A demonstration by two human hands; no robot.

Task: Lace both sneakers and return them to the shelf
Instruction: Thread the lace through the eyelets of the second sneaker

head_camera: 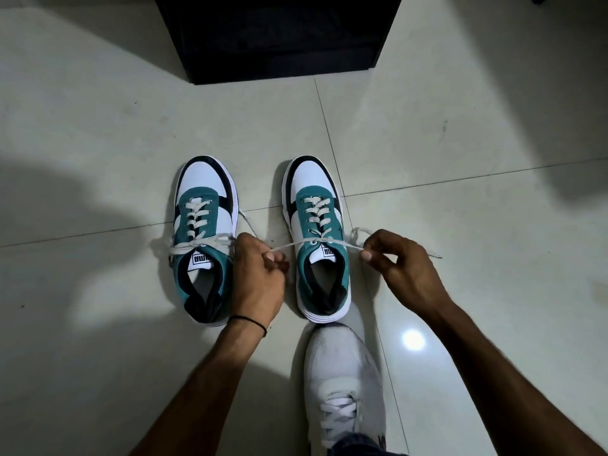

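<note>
Lace [324,241] of right sneaker [320,238] pinched by left hand [260,278] at nine o'clock, right hand [399,261] at three: pull evenly, then knot.

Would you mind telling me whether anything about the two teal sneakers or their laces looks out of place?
Nothing looks damaged. The left sneaker has loose lace ends trailing onto the tiled floor, untied. The right sneaker has its lace pulled taut sideways between the left hand and right hand.
</note>
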